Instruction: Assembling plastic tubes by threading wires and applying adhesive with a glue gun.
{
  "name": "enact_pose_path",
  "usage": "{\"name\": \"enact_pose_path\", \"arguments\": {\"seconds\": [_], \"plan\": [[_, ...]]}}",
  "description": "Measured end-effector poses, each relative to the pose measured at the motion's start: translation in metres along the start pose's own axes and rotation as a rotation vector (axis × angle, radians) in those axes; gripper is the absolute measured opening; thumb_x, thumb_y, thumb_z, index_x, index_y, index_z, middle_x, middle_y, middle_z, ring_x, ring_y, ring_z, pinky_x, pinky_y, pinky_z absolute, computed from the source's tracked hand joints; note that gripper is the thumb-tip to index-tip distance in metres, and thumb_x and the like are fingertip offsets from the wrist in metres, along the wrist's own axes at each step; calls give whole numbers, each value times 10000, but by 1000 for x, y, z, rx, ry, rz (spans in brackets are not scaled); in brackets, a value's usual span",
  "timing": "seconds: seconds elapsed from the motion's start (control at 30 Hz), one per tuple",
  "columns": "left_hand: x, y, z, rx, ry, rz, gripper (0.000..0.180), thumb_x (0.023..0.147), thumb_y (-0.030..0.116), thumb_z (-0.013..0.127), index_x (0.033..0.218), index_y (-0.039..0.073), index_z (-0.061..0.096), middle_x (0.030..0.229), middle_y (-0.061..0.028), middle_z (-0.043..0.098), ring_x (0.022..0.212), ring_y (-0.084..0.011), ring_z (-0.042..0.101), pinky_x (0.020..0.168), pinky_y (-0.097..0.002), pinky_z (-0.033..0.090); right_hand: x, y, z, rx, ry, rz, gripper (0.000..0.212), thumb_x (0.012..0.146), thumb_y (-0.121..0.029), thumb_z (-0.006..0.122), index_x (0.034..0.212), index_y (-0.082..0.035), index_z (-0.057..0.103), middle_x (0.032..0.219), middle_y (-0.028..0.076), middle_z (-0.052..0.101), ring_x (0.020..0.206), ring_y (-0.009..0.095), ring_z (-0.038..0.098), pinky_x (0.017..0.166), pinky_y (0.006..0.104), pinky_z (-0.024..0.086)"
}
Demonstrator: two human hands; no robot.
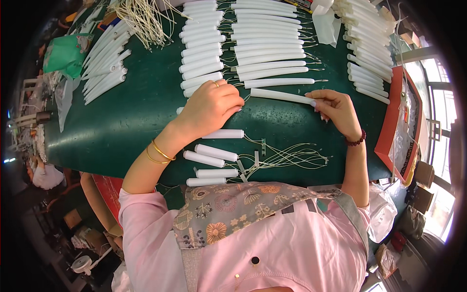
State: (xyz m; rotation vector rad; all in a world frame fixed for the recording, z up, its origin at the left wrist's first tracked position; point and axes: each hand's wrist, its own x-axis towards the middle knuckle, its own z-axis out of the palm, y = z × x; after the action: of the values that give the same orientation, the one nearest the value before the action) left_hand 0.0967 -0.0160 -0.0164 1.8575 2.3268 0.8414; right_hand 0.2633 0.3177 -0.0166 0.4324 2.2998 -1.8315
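My right hand [335, 111] pinches the right end of a long white tube [282, 96], which lies nearly level above the green table. Close to the tube's other end, my left hand [211, 108] has its fingers closed; what is in them is hidden. A thin wire shows between those fingertips and the tube. From behind my left wrist pokes the end of a short white cylinder [180, 110]. Nearer to me, several short white cylinders [210, 151] lie with thin pale wires [287, 158] trailing right. A small green circuit board [263, 147] sits among the wires.
Beyond my hands run a column of short white cylinders [202, 46] and a column of long white tubes [267, 48], joined by wires. More tubes lie left [104, 65] and right [367, 53]. A wire bundle [143, 22], a green bag [68, 54] and a red box [389, 126] flank them.
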Motion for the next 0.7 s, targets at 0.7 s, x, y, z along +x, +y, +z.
{"name": "enact_pose_path", "arguments": {"seconds": [0.7], "plan": [[-2,12,18,-88,177,-184,87,854,49,798,935,32,773,930,-92,726,874,-309,679,788,-421,556,8,-4,8,-144,58,-114,264,966,19,734,1227,-11,711,939,-48,650,725,-14,500,619,169,381]]}}
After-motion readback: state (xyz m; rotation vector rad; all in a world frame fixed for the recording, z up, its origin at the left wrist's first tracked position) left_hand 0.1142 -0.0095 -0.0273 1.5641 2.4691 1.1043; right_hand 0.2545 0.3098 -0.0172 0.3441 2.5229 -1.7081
